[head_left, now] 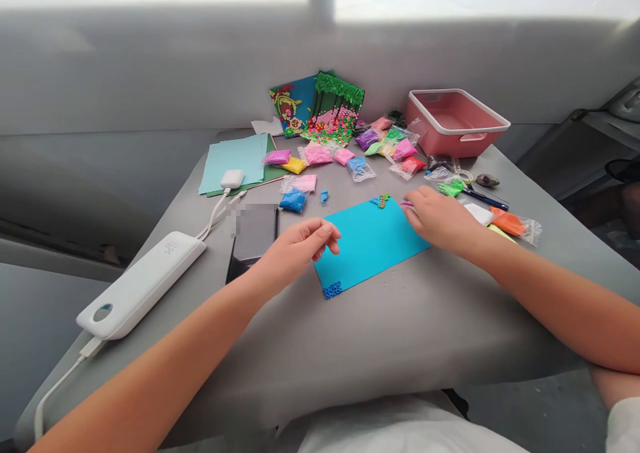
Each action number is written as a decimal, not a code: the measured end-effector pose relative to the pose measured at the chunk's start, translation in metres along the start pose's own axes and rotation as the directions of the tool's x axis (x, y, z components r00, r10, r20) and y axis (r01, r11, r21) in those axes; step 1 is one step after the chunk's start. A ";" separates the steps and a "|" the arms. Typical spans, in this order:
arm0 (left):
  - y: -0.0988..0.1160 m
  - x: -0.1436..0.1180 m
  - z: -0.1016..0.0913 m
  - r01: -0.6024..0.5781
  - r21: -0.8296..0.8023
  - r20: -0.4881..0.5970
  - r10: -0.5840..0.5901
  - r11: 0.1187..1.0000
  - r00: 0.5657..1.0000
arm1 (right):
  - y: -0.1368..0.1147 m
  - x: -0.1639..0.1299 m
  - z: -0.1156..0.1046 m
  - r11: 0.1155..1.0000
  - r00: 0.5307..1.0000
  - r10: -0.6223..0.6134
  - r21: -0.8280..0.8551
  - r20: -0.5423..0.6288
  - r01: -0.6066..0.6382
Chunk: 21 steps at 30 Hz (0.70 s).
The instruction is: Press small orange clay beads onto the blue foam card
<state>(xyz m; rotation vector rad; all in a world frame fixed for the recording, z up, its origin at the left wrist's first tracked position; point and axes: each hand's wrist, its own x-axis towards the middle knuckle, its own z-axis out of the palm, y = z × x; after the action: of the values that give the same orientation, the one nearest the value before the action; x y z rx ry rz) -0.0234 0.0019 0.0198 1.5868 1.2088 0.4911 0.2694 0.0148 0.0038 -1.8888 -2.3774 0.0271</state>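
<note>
Blue card (375,243), smooth and flat, lies askew mid-tabletop (440,326); pebbly blue patch (333,290) at its near-left corner, multicoloured patch (383,200) along its far edge. I see the left hand (313,241) at the card's left edge, fingers curled, thumb against them; any grip, I can't tell. Right hand (430,214) bends its fingers over a pink bit (408,204); grip unclear to me. Grey tabletop stretches nearward. Clear bags (361,168) hold bright, soft-looking lumps. Rounded pink bin (457,123) stands beyond.

Hands (307,241) at blue sheet (373,240); pink basket (440,132) beyond.
</note>
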 end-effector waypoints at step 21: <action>-0.017 -0.017 0.014 0.068 -0.468 0.116 -0.015 0.881 0.993 | -0.099 -0.026 0.018 0.566 0.714 -0.336 0.474 -0.614 0.674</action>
<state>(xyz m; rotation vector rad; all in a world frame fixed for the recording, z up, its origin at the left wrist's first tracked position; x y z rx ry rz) -0.0267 -0.0205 0.0038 1.1497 0.9471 0.6104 0.1773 -0.0319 -0.0082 -0.6954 -2.0613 0.3136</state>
